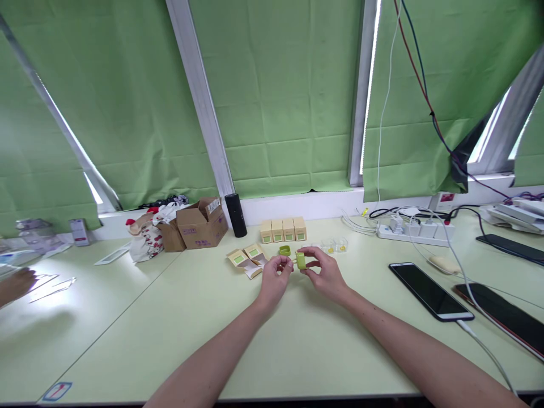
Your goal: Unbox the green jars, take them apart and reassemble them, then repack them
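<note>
My right hand [322, 272] grips a small green case [301, 260] between thumb and fingers, a little above the table. Close beside it, my left hand [276, 276] is closed in a pinch at the case's left side; a thin, pale bit shows at its fingertips, too small to name. Just behind the hands sits a second green piece, a small open case part [284, 250]. Two opened, flattened cardboard boxes [247, 259] lie left of it. To the right, small clear plastic containers [335, 245] with yellow bits stand partly behind my right hand.
Several small kraft boxes [283, 230] stand in a row at the back. A black cylinder [236, 215] and a carton [202, 224] are further left. On the right lie a phone [429, 290], another dark device [504, 314] and a power strip [419, 232] with cables. Another person's hand [19, 283] shows far left.
</note>
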Demonstrator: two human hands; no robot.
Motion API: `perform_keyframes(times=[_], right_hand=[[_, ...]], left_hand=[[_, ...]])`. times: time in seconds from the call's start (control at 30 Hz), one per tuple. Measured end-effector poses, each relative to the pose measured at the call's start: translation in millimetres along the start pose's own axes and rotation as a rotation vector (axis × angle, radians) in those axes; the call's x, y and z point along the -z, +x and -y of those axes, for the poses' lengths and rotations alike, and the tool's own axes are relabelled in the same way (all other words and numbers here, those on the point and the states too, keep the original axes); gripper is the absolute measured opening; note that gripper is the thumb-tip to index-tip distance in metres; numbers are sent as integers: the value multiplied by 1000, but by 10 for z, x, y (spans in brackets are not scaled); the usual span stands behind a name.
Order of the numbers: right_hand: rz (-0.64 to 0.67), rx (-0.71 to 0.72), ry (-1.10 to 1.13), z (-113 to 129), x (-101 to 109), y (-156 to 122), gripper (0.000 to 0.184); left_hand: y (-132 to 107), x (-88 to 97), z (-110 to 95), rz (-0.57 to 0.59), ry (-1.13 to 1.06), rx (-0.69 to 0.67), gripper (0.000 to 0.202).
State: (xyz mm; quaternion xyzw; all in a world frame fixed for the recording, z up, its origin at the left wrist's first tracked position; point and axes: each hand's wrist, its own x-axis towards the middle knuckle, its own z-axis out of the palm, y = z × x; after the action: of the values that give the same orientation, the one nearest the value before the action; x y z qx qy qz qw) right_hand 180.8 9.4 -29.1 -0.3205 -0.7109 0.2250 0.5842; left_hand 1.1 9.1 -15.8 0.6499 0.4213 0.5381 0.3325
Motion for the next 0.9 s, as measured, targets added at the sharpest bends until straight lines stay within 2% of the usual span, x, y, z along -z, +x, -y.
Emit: perform_keyframes(times=[0.33,0.5,0.7,0.9], right_hand=[[5,2,-22,0,12,3,42],[-15,23,-54,-19,13,1,43],[-22,112,-122,-30,39,3,47],[30,233,-244,6,65,-9,60]], left_hand=[[5,8,-22,-5,-32,14,25],[21,23,32,-48,17,8,23],[-18,48,59,-142,196,-111,19],[-108,41,-65,-73,301,-275,37]])
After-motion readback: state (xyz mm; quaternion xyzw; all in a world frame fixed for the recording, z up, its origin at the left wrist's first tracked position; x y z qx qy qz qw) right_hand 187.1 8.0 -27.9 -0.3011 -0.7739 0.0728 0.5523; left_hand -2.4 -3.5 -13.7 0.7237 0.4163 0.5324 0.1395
